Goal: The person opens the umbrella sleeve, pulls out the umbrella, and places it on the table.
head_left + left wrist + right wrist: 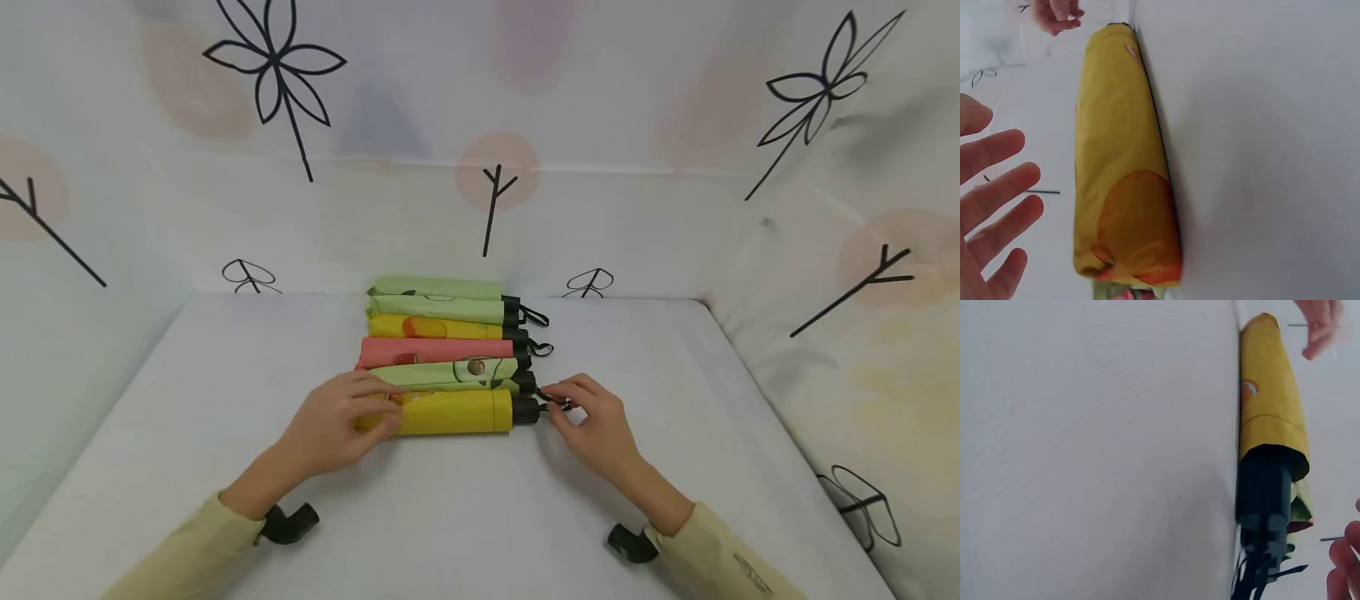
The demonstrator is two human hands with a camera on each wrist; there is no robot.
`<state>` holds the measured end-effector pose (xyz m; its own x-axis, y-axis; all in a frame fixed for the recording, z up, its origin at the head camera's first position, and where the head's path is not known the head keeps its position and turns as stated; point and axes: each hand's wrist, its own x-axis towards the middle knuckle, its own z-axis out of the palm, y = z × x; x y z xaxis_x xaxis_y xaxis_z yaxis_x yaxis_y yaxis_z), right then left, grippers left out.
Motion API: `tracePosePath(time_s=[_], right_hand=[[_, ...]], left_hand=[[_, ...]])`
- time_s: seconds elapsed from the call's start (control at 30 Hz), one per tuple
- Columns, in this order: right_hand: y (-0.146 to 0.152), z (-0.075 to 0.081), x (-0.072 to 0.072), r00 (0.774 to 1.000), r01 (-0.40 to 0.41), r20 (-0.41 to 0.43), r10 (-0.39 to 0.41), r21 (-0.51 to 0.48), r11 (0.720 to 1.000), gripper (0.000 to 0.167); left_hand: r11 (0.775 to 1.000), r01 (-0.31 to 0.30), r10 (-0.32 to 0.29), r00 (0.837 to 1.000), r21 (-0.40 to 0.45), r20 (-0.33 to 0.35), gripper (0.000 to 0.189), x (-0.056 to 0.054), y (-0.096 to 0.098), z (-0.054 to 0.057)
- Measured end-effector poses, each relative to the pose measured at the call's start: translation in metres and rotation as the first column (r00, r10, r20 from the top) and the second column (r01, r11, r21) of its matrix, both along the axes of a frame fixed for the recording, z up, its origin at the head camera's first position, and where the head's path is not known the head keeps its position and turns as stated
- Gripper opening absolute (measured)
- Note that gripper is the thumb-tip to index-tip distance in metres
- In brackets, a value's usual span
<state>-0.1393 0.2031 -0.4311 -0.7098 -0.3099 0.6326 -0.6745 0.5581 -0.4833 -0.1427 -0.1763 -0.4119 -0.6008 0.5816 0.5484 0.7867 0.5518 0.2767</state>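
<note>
Several folded umbrellas in fabric sleeves lie side by side, their black handles to the right. Nearest is a yellow umbrella (450, 413); behind it lie a green umbrella (442, 374) with an avocado print and a pink umbrella (442, 350). My left hand (347, 419) is over the left end of the near yellow umbrella, its fingers spread beside the sleeve in the left wrist view. At the handle end, my right hand (596, 421) has loosely bent fingers that overlap the wrist straps (555, 402) in the head view. The right wrist view shows the fingertips (1342, 556) apart from the straps.
Farther back in the row are another yellow umbrella (450, 327) and light green umbrellas (442, 309). A white table (637, 350) lies underneath, with patterned fabric walls (637, 225) at its back and sides. Black wrist devices (291, 525) stick out at both sleeves.
</note>
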Motion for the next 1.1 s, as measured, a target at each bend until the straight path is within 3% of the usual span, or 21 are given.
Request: tracePosePath(time_s=[0.17,0.27,0.43,0.53,0.63,0.7,0.83,0.9,1.0,1.1], right_hand=[[0.003,-0.007,-0.005,0.986,0.047,0.161,-0.038,-0.052,0.998,0.029],[0.003,-0.010,-0.005,0.946,0.061,0.322,-0.029,-0.091,0.994,0.029],[-0.001,-0.012,-0.005,0.839,0.085,0.544,0.030,-0.185,0.979,0.031],[-0.005,-0.013,-0.006,0.808,0.095,0.588,0.025,-0.172,0.980,0.032],[-0.009,-0.015,-0.008,0.791,0.093,0.612,0.003,-0.126,0.988,0.033],[-0.012,-0.017,-0.009,0.778,0.099,0.628,-0.013,-0.101,0.990,0.032],[-0.015,-0.018,-0.009,0.766,0.106,0.642,-0.027,-0.086,0.991,0.032],[-0.015,-0.019,-0.009,0.773,0.106,0.634,-0.031,-0.081,0.991,0.032],[-0.015,-0.019,-0.009,0.779,0.099,0.626,-0.035,-0.067,0.993,0.034],[-0.016,-0.019,-0.009,0.774,0.102,0.631,-0.043,-0.058,0.993,0.037]], left_hand=[[0.985,-0.100,0.077,0.984,0.140,0.159,0.016,-0.001,-0.014,-0.010],[0.965,-0.136,0.071,0.959,0.226,0.273,0.018,-0.004,-0.021,-0.017],[0.932,-0.178,0.003,0.875,0.317,0.483,0.021,-0.009,-0.030,-0.027],[0.918,-0.160,-0.080,0.820,0.362,0.566,0.024,-0.012,-0.032,-0.031],[0.901,-0.130,-0.163,0.782,0.413,0.601,0.027,-0.014,-0.035,-0.037],[0.891,-0.111,-0.203,0.769,0.440,0.606,0.028,-0.015,-0.038,-0.042],[0.870,-0.065,-0.279,0.752,0.489,0.597,0.030,-0.016,-0.042,-0.052],[0.860,-0.051,-0.305,0.746,0.508,0.592,0.030,-0.017,-0.044,-0.056],[0.846,-0.051,-0.328,0.736,0.531,0.593,0.030,-0.017,-0.046,-0.060],[0.840,-0.060,-0.328,0.735,0.539,0.593,0.029,-0.015,-0.047,-0.061]])
